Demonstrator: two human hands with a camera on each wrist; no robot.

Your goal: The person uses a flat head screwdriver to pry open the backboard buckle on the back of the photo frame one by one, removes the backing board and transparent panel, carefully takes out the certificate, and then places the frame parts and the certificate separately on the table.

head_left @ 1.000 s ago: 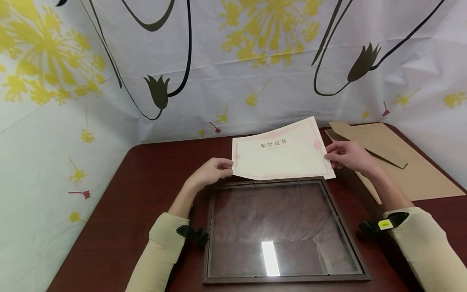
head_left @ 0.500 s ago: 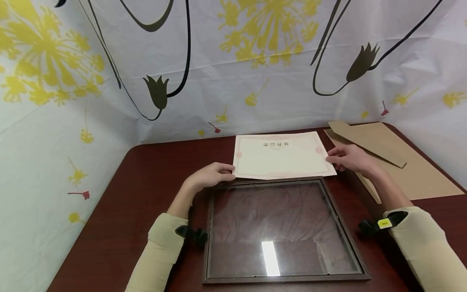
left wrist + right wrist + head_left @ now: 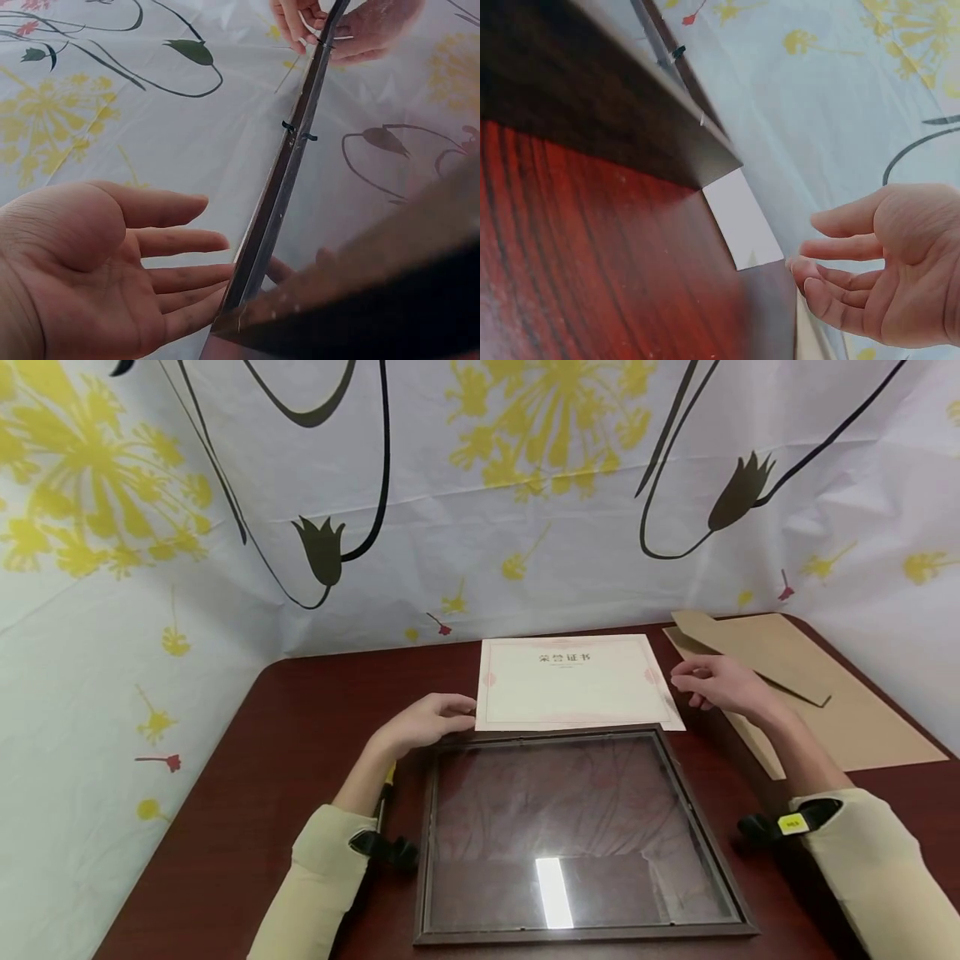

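A cream certificate [image 3: 570, 697] with pink borders and printed characters lies flat at the back of the table. Its front edge runs along the far side of a dark picture frame [image 3: 585, 935] with a glass pane. My left hand [image 3: 422, 722] hovers by the certificate's left edge, its fingers loosely spread and grasping nothing in the left wrist view. On the other side my right hand [image 3: 722, 683] stays a little off the right edge, fingers relaxed with nothing between them. A white corner of the certificate [image 3: 742, 221] pokes out past the frame in the right wrist view.
A brown backing board [image 3: 862, 718] with a raised strip [image 3: 753, 652] lies at the right, partly behind my right forearm. A slim tool with a yellow part [image 3: 388, 774] shows beside my left wrist. Patterned cloth [image 3: 480, 527] hangs behind the table.
The certificate, bowed up and held at both sides a second ago, has been lowered flat onto the table. Both hands have let go, and the left has drawn slightly leftward.
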